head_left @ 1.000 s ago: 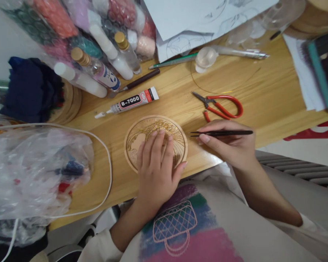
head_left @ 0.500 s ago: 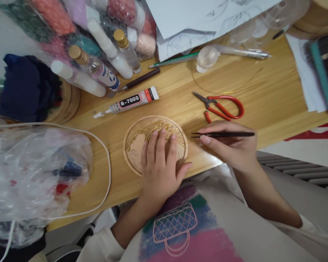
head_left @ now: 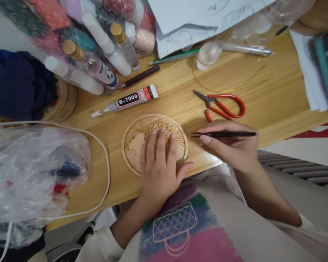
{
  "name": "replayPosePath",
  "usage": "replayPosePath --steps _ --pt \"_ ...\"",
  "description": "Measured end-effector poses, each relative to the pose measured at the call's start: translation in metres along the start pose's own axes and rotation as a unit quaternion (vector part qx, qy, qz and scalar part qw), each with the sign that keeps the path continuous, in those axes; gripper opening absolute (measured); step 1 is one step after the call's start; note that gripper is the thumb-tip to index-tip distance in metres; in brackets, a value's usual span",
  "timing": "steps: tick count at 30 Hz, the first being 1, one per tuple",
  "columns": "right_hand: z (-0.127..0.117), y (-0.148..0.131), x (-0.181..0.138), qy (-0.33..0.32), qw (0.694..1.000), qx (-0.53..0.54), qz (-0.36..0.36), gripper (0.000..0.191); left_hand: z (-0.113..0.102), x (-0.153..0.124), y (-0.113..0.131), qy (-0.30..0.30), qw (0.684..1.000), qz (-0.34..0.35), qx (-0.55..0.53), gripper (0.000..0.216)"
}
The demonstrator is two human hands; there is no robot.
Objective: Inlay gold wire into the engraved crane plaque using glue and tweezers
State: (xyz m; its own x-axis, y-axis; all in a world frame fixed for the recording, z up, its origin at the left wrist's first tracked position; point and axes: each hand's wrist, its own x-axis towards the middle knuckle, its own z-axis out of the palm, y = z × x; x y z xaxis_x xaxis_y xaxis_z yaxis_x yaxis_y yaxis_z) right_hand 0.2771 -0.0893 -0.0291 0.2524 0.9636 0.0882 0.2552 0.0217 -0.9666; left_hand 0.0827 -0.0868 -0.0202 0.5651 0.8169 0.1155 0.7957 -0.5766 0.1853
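Observation:
A round wooden disc (head_left: 138, 140) with a fine gold line pattern lies near the front edge of the wooden table (head_left: 262, 98). My left hand (head_left: 160, 163) lies flat on the disc's right half, fingers stretched out and close together, covering part of the pattern. My right hand (head_left: 231, 145) rests just right of the disc and pinches a pair of black tweezers (head_left: 224, 134), held level with the tips pointing left at the disc's rim.
A B-7000 glue tube (head_left: 128, 100) lies behind the disc, red-handled snips (head_left: 221, 105) to its right. Bottles (head_left: 98, 69), bagged beads, a dark brush, a pen and sketch papers (head_left: 186, 22) crowd the back. A plastic bag (head_left: 30, 171) and white cord (head_left: 106, 160) fill the left.
My left hand has slid slightly right and back on the disc, baring more of its left side. The right hand and tweezers have stayed nearly still.

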Motion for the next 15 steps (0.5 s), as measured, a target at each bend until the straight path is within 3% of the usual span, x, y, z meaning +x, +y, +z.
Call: replayPosePath --steps 15 --pt "-0.0001 0.001 -0.0005 -0.004 1.0 0.013 -0.007 0.012 0.0008 0.0002 0.0005 0.008 1.0 0.004 0.001 0.063"
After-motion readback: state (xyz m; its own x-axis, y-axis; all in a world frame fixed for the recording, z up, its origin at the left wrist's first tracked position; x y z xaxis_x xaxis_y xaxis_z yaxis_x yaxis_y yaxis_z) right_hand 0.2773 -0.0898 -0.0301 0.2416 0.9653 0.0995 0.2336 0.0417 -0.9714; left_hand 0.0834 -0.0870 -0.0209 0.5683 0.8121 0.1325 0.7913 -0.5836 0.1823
